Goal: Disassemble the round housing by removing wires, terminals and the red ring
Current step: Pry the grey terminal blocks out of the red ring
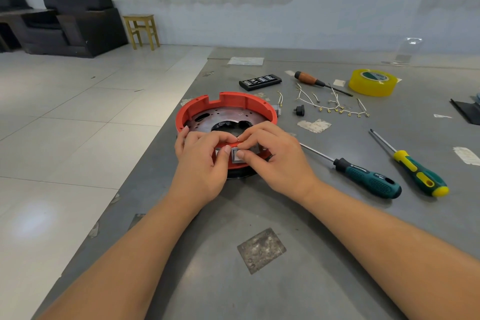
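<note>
The round housing has a red ring point(228, 101) around a brown metal plate point(226, 115) with holes, and it rests on the grey table near its left edge. My left hand point(202, 163) and my right hand point(275, 158) both grip the near wall of the red ring. Their thumbs press on small grey-white rectangular terminals point(239, 155) set in that wall, while the fingers hook over the rim. A black base shows under the ring. Loose white wires with brass terminals point(335, 105) lie on the table to the right.
A dark green screwdriver point(363, 174) and a yellow-green screwdriver point(413, 166) lie right of my hands. Farther back are a wooden-handled screwdriver point(314, 82), a black bit case point(260, 82), a yellow tape roll point(372, 82) and a small black part point(300, 110). The table edge runs diagonally at left.
</note>
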The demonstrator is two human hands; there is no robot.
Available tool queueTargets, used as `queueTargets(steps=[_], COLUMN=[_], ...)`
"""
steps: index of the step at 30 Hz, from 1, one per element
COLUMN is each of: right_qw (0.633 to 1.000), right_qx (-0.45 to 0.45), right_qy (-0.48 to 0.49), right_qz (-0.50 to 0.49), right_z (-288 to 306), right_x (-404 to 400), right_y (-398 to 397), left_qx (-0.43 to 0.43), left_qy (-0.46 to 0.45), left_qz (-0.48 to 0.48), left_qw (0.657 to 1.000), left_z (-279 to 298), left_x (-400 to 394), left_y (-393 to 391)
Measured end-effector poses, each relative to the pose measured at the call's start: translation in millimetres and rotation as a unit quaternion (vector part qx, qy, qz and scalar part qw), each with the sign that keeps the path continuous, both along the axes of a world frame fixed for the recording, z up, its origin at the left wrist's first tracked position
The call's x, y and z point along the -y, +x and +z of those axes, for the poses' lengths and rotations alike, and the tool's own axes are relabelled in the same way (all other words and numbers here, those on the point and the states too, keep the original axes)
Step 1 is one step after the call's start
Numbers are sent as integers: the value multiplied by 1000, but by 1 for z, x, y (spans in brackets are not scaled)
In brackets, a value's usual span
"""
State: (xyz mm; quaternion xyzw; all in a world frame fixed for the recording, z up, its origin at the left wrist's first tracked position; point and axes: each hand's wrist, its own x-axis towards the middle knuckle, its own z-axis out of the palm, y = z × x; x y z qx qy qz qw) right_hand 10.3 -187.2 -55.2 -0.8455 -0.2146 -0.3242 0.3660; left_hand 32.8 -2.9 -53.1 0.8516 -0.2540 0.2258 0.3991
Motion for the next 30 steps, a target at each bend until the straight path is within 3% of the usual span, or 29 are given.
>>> queueTargets(steps=[18,22,25,30], right_qw=[999,995,970,955], right_qx=[-30,43,121,92], right_qy=[4,-77,-165,-222], right_qz=[14,-42,-130,-174], right_z=[0,-4,-6,-6], right_x=[6,1,-7,-15], right_y=[-1,-5,-8,-15], left_qx=[-20,-27,-25,-28], left_qy=[-15,-16,-12,-17], left_qz=[-5,-12,-13,-16], left_qw=[1000,999,1000,999], left_z=[-2,-2,-3,-4], left_x=[3,1,-2,-3], left_y=[0,0,2,3])
